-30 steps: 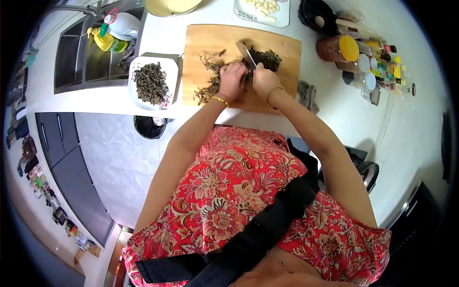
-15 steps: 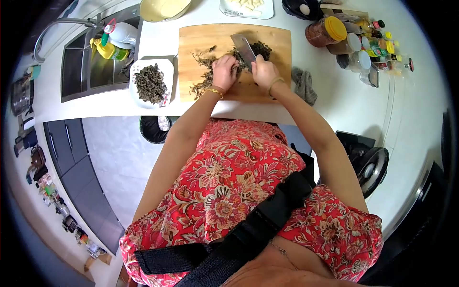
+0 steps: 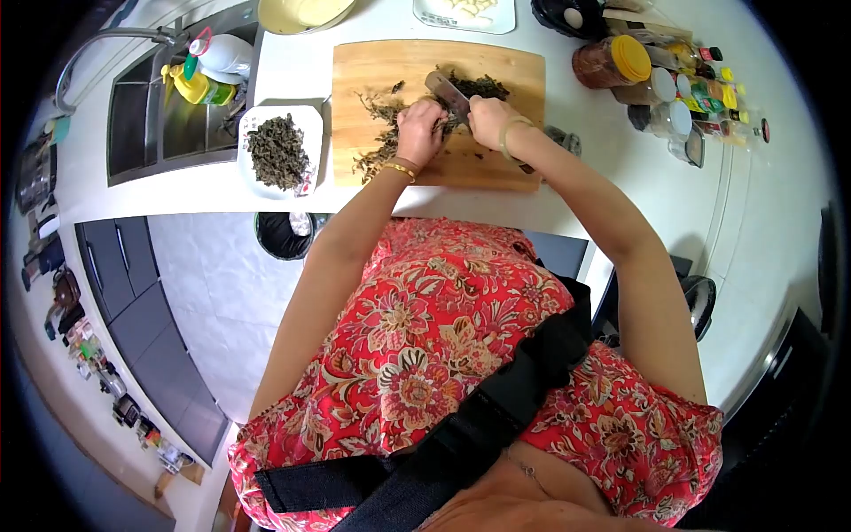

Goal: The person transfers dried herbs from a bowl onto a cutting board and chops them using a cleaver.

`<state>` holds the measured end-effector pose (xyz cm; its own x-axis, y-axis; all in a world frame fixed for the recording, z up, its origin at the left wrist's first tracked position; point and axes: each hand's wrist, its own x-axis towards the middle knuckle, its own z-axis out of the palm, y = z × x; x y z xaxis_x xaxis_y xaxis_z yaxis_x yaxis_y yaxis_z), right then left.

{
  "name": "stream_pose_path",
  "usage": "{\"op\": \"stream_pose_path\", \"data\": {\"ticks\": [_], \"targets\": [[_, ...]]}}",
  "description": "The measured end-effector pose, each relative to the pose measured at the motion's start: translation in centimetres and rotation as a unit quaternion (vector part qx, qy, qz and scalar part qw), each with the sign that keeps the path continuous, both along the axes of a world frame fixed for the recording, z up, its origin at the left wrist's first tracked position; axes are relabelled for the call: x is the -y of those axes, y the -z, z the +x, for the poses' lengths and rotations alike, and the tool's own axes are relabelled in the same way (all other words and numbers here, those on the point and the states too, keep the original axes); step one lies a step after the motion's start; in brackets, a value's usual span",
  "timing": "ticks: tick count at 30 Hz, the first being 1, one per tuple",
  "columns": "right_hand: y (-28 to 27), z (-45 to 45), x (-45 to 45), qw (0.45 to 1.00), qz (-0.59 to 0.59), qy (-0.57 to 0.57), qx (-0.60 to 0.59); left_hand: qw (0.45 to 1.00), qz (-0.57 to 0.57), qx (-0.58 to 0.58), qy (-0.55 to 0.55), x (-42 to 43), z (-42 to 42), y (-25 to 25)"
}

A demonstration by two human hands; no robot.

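Observation:
My right hand (image 3: 491,123) is closed round the handle of a kitchen knife (image 3: 448,97). Its broad blade slants up and left over a wooden cutting board (image 3: 496,168). Beside the blade, my left hand (image 3: 421,130) presses down with curled fingers on dark, stringy leafy greens (image 3: 387,142). More of the dark greens (image 3: 481,86) lie chopped in a heap beyond the knife. To the left of the board, a white dish (image 3: 252,182) holds a mound of finely chopped dark greens (image 3: 277,152). The knife's edge is partly hidden by the fingers.
A sink (image 3: 129,133) with bottles (image 3: 199,86) is at the left. A bowl (image 3: 270,19) and a plate of pale pieces (image 3: 505,19) stand behind the board. Jars (image 3: 603,66) and bottles line the right, near a grey cloth (image 3: 565,139). A bin (image 3: 280,232) sits below the counter.
My right hand has tilted, and its elbow has swung outward to the right. The knife blade sits slightly lower, closer to the left fingers. My left hand stays on the greens.

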<state>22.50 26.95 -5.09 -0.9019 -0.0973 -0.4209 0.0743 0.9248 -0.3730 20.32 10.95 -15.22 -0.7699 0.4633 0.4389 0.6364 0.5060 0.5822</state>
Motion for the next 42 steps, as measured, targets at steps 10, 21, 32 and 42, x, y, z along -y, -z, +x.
{"op": "stream_pose_path", "data": {"ticks": [10, 21, 32, 42], "targets": [[2.5, 2.3, 1.7, 0.994, -0.031, 0.107, 0.001, 0.991, -0.126, 0.041, -0.036, -0.5, 0.1, 0.6], [2.4, 1.0, 2.4, 0.998, -0.014, 0.063, 0.013, 0.997, -0.073, 0.035, 0.010, 0.2, 0.1, -0.1], [5.2, 2.1, 0.5, 0.984, -0.086, 0.114, -0.106, 1.000, -0.010, 0.021, -0.015, 0.4, 0.8, -0.6], [3.5, -0.8, 1.0, 0.998, -0.030, 0.003, -0.062, 0.998, -0.059, 0.025, -0.019, 0.4, 0.4, -1.1]]}}
